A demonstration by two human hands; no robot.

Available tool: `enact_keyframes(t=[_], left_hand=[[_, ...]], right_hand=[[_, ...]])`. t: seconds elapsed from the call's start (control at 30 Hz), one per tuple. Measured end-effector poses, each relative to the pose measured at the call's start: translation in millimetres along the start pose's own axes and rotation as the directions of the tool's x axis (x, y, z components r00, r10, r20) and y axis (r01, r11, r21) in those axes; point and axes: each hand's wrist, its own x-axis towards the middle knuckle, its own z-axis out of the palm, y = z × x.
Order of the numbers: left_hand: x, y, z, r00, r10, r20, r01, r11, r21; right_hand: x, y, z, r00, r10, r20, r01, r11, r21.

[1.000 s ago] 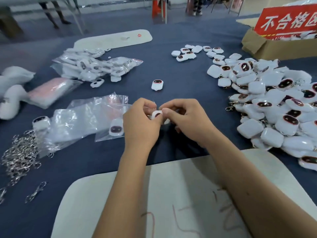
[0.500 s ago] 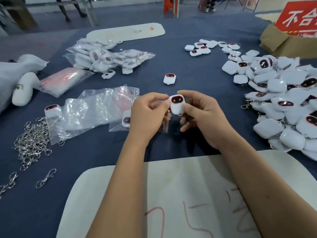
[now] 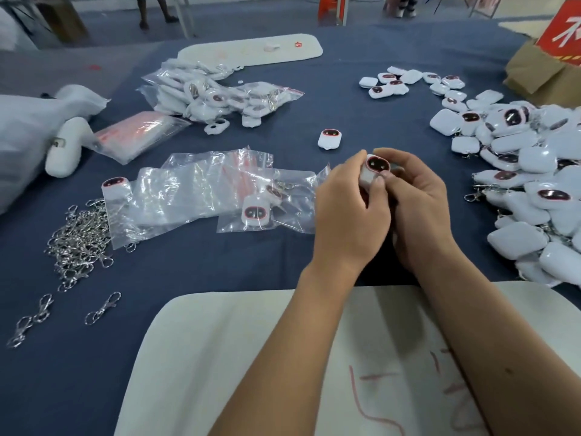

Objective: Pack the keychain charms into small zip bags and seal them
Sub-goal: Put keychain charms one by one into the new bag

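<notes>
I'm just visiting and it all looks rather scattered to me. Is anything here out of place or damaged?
Nothing looks damaged. One charm lies alone on the cloth, apart from the big pile at the right, and a few clasps lie loose from the clasp heap. Both hands hold one charm.

Under our forearms lies a white board scribbled in red, a second white board far ahead, and a cardboard box with a red sign far right.
</notes>
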Motion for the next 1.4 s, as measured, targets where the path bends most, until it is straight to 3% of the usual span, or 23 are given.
enact_keyframes(t=[0.1, 0.17, 0.33, 0.43, 0.6, 0.73, 0.9, 1.17, 1.4], left_hand=[[3.6, -2.6, -5.6, 0.999, -0.037, -0.023, 0.036, 0.999, -0.04], [8.9, -8.3, -11.4, 0.987, -0.155, -0.034, 0.149, 0.977, -0.151], [18.7, -20.9, -24.2, 0.896, -0.421, 0.142, 0.437, 0.775, -0.457], [20.1, -22.2, -26.1, 0.868, -0.459, 0.189, 0.486, 0.709, -0.51], [22.8, -24.6, -27.5, 0.846, -0.482, 0.229, 0.526, 0.683, -0.506], [23.1, -24.8, -28.7, 0.843, -0.472, 0.258, 0.534, 0.669, -0.518], [19.5, -22.3, -28.1, 0.878, -0.393, 0.272, 0.478, 0.72, -0.504], [19.0, -25.4, -23.5, 0.967, -0.231, 0.111, 0.255, 0.907, -0.336], [19.5, -25.8, -24.2, 0.974, -0.2, 0.105, 0.222, 0.93, -0.294]], right_hand=[[-0.6, 0.5, 1.7, 1.0, 0.006, 0.01, -0.006, 1.0, -0.006], [-1.4, 0.7, 2.2, 0.999, 0.009, 0.032, -0.008, 1.0, -0.02], [-1.5, -0.7, -1.2, 0.994, 0.017, 0.109, -0.016, 1.0, -0.007], [-0.3, -0.8, -1.8, 0.992, 0.026, 0.12, -0.022, 0.999, -0.034], [0.2, -1.1, -3.3, 0.992, 0.036, 0.117, -0.032, 0.999, -0.04], [-1.2, -1.1, -3.2, 0.994, 0.018, 0.106, -0.012, 0.999, -0.052], [-1.1, 0.6, -2.5, 0.996, -0.038, 0.083, 0.047, 0.994, -0.104], [0.1, 3.8, 0.1, 0.988, -0.099, 0.123, 0.115, 0.985, -0.131], [-0.1, 2.6, -0.7, 0.988, -0.1, 0.12, 0.114, 0.987, -0.117]])
